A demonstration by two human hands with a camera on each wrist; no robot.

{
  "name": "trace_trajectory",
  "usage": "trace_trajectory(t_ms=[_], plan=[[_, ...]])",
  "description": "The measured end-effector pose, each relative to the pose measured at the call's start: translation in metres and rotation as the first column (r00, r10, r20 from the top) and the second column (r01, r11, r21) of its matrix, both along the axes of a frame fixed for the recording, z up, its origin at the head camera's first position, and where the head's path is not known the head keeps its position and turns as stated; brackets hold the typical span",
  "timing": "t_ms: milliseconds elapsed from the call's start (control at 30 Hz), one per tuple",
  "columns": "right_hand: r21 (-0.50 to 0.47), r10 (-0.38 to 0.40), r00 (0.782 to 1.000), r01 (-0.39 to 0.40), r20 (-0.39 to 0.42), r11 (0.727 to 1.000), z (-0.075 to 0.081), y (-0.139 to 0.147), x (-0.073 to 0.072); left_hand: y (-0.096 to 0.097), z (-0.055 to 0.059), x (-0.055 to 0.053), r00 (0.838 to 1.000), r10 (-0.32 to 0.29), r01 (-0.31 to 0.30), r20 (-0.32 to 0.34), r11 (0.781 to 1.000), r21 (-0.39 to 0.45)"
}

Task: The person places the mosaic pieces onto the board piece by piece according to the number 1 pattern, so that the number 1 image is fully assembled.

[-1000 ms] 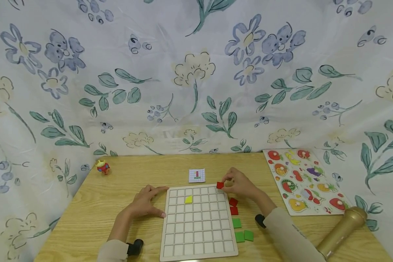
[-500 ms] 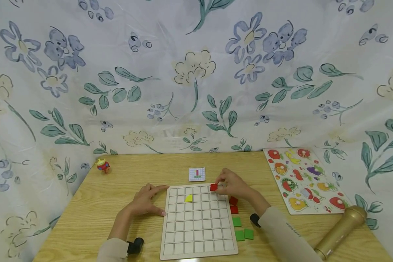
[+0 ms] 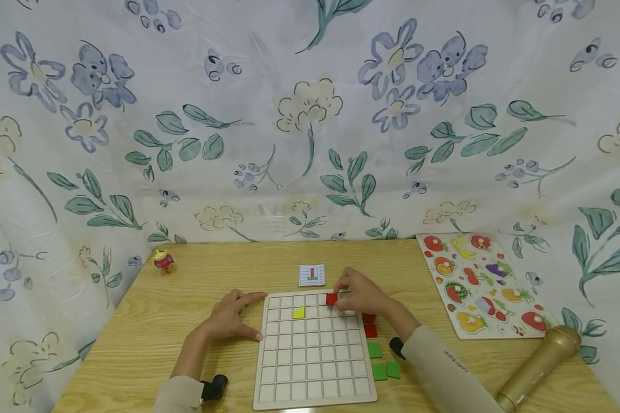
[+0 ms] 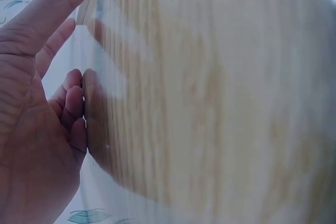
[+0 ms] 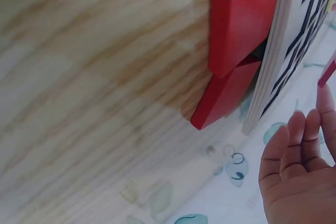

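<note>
A pale wooden grid board (image 3: pixel 314 357) lies on the table, with a yellow tile (image 3: pixel 298 312) in a cell of its second row. My right hand (image 3: pixel 360 296) pinches a red square tile (image 3: pixel 332 299) over the board's upper right part, around the top row. In the right wrist view that hand (image 5: pixel 300 182) has only a sliver of its red tile (image 5: pixel 327 74) in sight. My left hand (image 3: pixel 228 317) rests by the board's left edge, index fingertip and thumb touching it. The left wrist view shows this hand's (image 4: pixel 31 108) fingers low at the tabletop.
Two red tiles (image 3: pixel 370 331) and several green tiles (image 3: pixel 379 371) lie along the board's right side. A small pattern card (image 3: pixel 312 275) sits behind it. A fruit puzzle board (image 3: pixel 477 287) and gold microphone (image 3: pixel 539 367) are at right. A small red-and-yellow toy (image 3: pixel 162 261) stands far left.
My right hand has carried the red tile leftward from the board's top right corner to over its upper rows. The left hand has stayed in place.
</note>
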State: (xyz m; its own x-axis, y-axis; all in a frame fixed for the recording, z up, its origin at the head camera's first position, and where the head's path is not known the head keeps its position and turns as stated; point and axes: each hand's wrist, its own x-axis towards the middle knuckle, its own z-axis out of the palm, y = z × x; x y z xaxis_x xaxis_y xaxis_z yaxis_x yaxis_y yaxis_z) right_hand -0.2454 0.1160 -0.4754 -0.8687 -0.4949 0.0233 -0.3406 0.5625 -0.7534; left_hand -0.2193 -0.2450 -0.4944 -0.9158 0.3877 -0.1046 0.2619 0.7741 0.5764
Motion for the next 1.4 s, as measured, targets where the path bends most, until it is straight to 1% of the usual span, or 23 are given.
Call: trace_trajectory(t_ms=[133, 300, 400, 600, 733, 933, 1133, 1233, 1400], plan=[[0.017, 0.029, 0.999, -0.028, -0.025, 0.999, 0.0, -0.004, 0.0, -0.001, 0.0, 0.001, 1.0, -0.007, 0.007, 0.004, 1.0, 0.02], [0.04, 0.05, 0.997, -0.048, -0.055, 0.998, 0.0, -0.008, 0.0, -0.002, -0.002, 0.0, 1.0, -0.006, 0.006, 0.008, 1.0, 0.02], [0.05, 0.057, 0.997, -0.054, -0.055, 0.997, 0.0, -0.012, 0.001, -0.001, -0.004, -0.001, 1.0, -0.002, 0.002, 0.01, 1.0, 0.014], [0.045, 0.078, 0.996, -0.076, -0.039, 0.996, 0.002, -0.021, 0.004, -0.001, -0.003, -0.002, 1.0, 0.007, -0.008, 0.02, 1.0, 0.018], [0.079, 0.082, 0.996, -0.078, -0.039, 0.994, 0.002, -0.028, 0.004, -0.001, -0.002, -0.001, 1.0, 0.014, -0.014, 0.024, 1.0, 0.023], [0.121, 0.095, 0.995, -0.09, -0.043, 0.989, 0.0, -0.036, 0.004, 0.0, 0.0, 0.0, 1.0, 0.001, -0.001, 0.019, 1.0, 0.019], [0.149, 0.086, 0.995, -0.078, -0.048, 0.986, -0.003, -0.038, 0.006, 0.0, 0.001, 0.001, 1.0, -0.007, 0.007, 0.008, 1.0, 0.017], [0.161, 0.084, 0.995, -0.075, -0.05, 0.984, -0.003, -0.039, 0.006, 0.0, 0.001, 0.001, 1.0, -0.002, 0.002, -0.001, 1.0, 0.01], [0.186, 0.101, 0.993, -0.089, -0.059, 0.978, -0.003, -0.041, 0.007, 0.0, 0.001, 0.001, 1.0, 0.001, 0.0, -0.008, 1.0, 0.002]])
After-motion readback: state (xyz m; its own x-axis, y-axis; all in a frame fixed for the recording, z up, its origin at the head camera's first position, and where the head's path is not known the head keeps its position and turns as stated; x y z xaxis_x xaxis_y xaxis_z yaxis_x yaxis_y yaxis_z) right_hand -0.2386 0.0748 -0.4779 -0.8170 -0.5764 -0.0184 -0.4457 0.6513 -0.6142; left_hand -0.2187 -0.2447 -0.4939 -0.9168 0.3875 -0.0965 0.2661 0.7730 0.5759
